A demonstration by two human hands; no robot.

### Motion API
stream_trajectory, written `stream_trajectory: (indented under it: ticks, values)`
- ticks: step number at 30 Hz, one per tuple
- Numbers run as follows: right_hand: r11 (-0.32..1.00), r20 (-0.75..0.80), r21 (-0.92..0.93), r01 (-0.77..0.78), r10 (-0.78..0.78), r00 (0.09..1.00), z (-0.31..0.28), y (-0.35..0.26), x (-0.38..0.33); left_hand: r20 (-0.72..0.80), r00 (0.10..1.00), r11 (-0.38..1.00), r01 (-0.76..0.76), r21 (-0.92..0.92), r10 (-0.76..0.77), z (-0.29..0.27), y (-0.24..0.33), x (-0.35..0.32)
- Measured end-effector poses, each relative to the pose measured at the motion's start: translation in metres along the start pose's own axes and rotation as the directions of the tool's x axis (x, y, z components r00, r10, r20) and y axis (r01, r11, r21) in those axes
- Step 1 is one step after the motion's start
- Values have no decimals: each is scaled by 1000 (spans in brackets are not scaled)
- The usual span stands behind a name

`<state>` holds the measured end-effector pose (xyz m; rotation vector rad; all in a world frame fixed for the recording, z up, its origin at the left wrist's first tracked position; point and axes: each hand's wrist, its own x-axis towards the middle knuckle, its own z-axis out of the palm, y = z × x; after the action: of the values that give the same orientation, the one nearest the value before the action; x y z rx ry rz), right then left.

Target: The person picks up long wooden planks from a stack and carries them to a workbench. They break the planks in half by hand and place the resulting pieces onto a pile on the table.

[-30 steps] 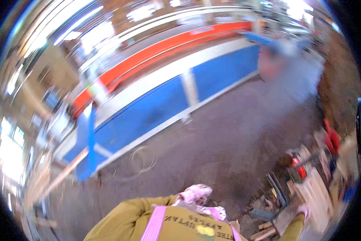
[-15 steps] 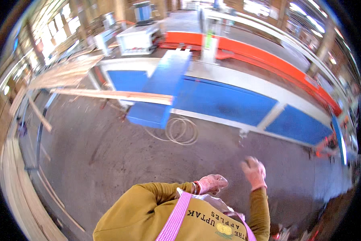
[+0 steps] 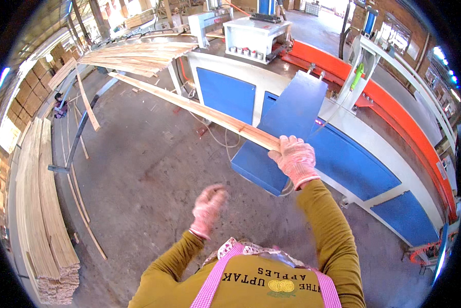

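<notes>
Head view: gloved right hand (image 3: 296, 158) has its fingers around the near end of one long wooden strip (image 3: 215, 117), slanting left across a blue machine housing (image 3: 294, 102). Left hand (image 3: 208, 209) is blurred; its fingers' spread I can't tell. More strips (image 3: 143, 54) lie unheld, well beyond both.

A small green tool (image 3: 357, 76) shows near a long red beam (image 3: 317, 60), a person (image 3: 60, 106) far off leftward
</notes>
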<state>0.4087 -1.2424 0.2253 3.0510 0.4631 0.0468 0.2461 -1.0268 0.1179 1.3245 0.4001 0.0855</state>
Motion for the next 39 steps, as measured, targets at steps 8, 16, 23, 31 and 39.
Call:
stream_trajectory:
  ticks: [8, 16, 23, 31, 39]
  values:
    - [996, -166, 30, -86, 90, 982, -2, 165, -149, 182, 697, 340, -540, 770, 694, -1, 78, 116]
    - [930, -36, 22, -368, 368, 929, 41, 292, -341, 732, 576, -196, -721, 664, 363, 91, 129, 195]
    - [903, -69, 52, -427, 429, 901, 33, 269, -358, 649, 761, -226, -631, 742, 4, 115, 142, 215]
    - [934, -100, 67, -350, 355, 929, 19, 275, -304, 562, 821, -93, -554, 827, 99, 58, 136, 239]
    - [891, 286, 164, -423, 368, 885, 135, 293, -287, 544, 831, -48, -543, 838, 115, 47, 130, 246]
